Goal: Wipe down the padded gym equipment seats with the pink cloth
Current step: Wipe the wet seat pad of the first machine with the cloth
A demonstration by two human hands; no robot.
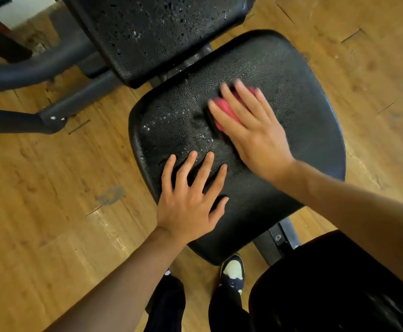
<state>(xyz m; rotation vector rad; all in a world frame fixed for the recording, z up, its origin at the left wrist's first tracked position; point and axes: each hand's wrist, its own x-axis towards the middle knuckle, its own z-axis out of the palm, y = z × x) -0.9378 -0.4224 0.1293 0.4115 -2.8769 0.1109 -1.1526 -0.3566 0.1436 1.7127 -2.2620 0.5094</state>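
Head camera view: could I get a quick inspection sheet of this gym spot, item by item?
Surface: black padded seat, droplets at its left middle.
Job's things: pink cloth on the seat, mostly hidden under the right hand; black back pad above, speckled with droplets.
Clutter: nothing seen.
Hands: right hand presses flat on the cloth, blurred; left hand rests open on the seat's near edge, fingers spread.
Cables: nothing seen.
Surroundings: worn wooden floor; dark metal frame at left; another dark pad at lower right; a shoe below the seat.
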